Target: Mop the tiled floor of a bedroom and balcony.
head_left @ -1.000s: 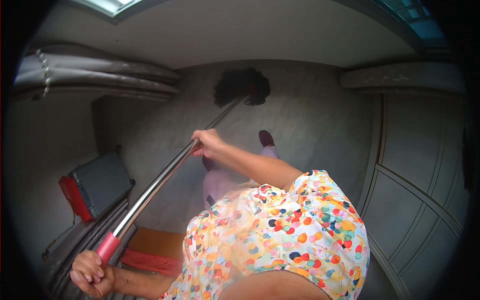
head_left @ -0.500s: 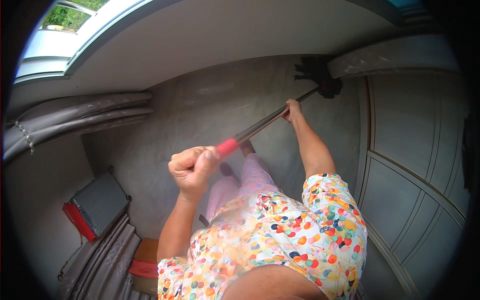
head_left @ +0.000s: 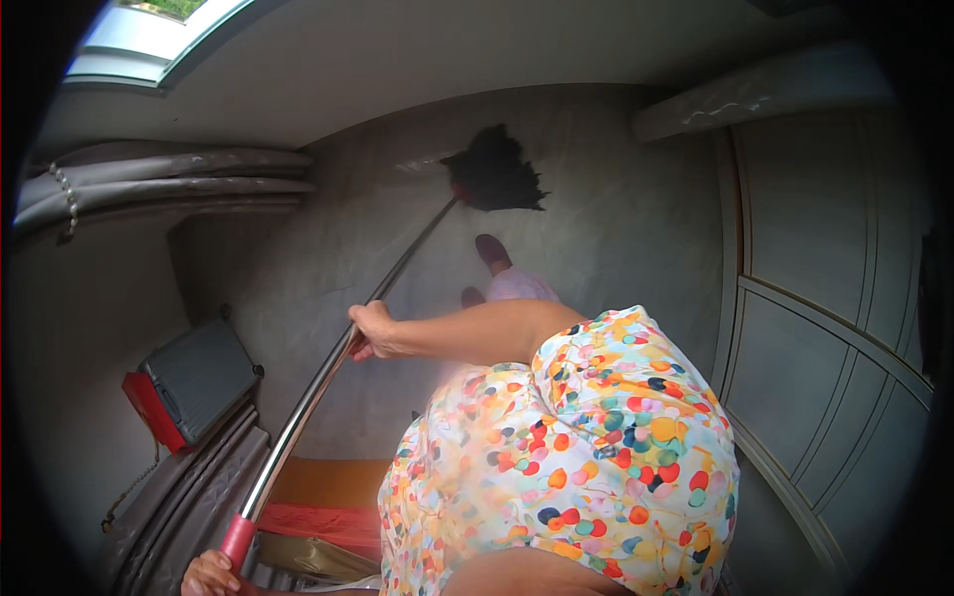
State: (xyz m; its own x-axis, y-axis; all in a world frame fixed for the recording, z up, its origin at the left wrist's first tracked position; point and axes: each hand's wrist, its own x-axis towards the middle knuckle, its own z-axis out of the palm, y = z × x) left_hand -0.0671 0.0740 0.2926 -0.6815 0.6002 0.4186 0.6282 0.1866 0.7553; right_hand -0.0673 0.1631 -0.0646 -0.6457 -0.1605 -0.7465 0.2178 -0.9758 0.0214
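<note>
Silvery, a straight metal pole [head_left: 291, 429] is slanting up-right through the head view: the left hand [head_left: 208, 576] is clasping its pink-red sleeve [head_left: 238, 539], the right hand [head_left: 372, 330] (nearer the far end) is gripping mid-shaft, and a shaggy black mop head [head_left: 500, 176] is lying ahead on grey floor [head_left: 616, 233].

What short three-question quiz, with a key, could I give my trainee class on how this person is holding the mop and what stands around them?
1. Which hand holds the metal pole closer to the dark mop head?
2. True or false: the left hand is on the red grip.
3. Fill in the blank: the grey suitcase is on the person's ____ side.

Key:
1. The right hand.
2. True.
3. Left.
</note>
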